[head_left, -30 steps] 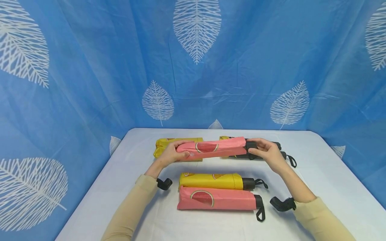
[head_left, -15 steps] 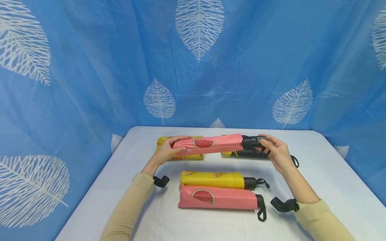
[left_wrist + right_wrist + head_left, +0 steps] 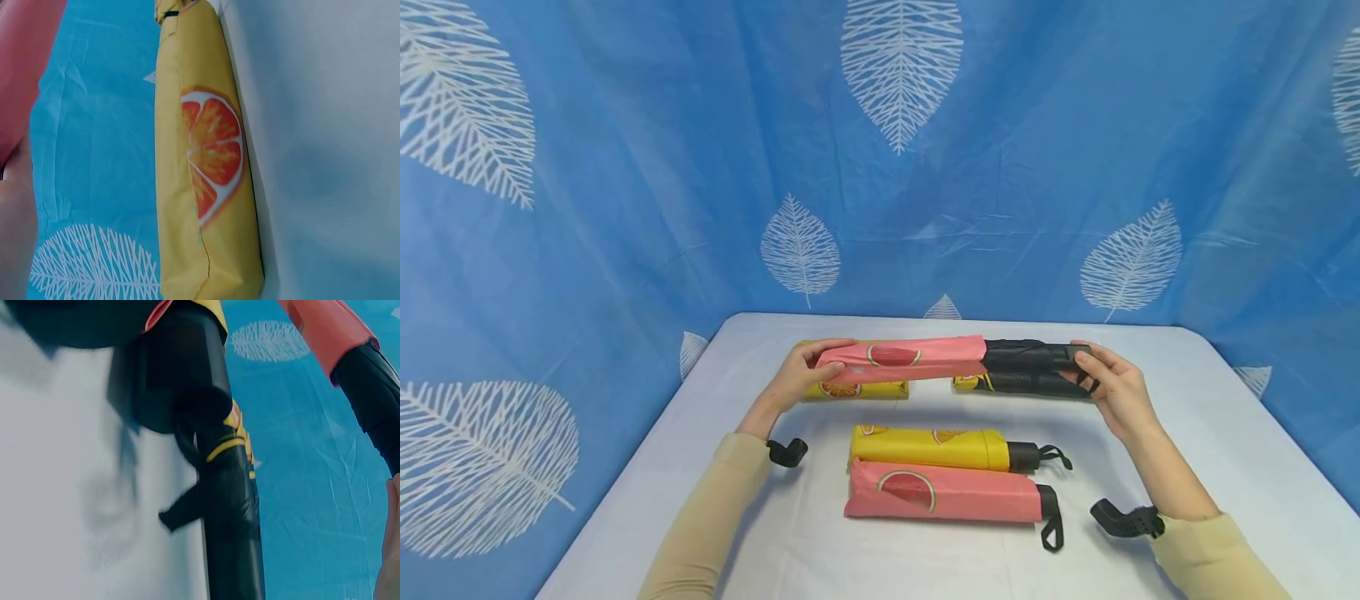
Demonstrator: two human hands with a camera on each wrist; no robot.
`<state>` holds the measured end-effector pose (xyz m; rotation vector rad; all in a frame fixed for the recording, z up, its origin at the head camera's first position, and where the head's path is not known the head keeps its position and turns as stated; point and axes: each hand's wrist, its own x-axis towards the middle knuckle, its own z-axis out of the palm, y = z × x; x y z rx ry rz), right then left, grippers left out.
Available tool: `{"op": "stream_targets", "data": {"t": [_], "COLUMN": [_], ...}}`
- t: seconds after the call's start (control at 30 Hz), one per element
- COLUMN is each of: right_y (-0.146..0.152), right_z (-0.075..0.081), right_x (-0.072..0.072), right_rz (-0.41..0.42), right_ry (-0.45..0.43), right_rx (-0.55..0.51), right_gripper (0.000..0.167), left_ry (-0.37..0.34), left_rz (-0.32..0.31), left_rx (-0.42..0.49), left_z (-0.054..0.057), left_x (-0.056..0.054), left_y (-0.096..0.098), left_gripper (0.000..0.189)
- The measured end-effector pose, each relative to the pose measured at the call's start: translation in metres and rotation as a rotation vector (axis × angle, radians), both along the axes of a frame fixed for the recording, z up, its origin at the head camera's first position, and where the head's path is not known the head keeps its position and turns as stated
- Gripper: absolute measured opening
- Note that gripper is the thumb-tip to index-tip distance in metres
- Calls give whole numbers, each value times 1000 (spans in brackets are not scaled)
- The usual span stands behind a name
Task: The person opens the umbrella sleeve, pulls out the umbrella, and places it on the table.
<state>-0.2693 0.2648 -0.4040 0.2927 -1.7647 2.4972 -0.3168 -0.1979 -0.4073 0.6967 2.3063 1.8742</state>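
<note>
Step was prob. drawing the blk umbrella (image 3: 1033, 357) out of its pink sleeve (image 3: 928, 360), half bare, held up beyond the cased yellow umbrella (image 3: 928, 448). L hand (image 3: 797, 375) gripped sleeve's outer end betw. thumb + fingers; R hand (image 3: 1123, 396) pinched the handle (image 3: 1071, 358). Next likely called for a straight pull w/ sleeve anchored. Sleeve looked thin, creased, w/ watermelon print (image 3: 892, 356); umbrella slim, folded cloth, hard-looking handle.

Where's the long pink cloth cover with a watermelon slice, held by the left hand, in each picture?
Head: the long pink cloth cover is just below centre, in the left hand.
Left wrist: the pink cover is at the top left, cut off.
Right wrist: the pink cover is at top right, partly around a black folded umbrella.
Shared landmark: blue cloth with white leaf prints.
</note>
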Motion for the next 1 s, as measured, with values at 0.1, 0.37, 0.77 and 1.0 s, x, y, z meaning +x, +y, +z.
{"op": "stream_targets", "data": {"t": [0.1,0.37,0.77,1.0], "right_y": [8,23,51,68], "right_z": [-3,-9,-14,-19], "right_x": [3,11,18,21], "right_rz": [13,15,-12,-30], "right_ry": [13,-13,-51,-104], "right_rx": [-22,-69,-66,-36], "right_gripper": [24,25,25,25], "left_ry": [-3,-43,-71,-86], "left_rz": [1,48,167,165], "left_rx": [-6,-7,-98,-102], "left_z": [-1,-6,-15,-21], "left_x": [-1,2,11,16], "left_y": [-3,-15,-46,-56], "left_gripper": [42,44,48,42]}}
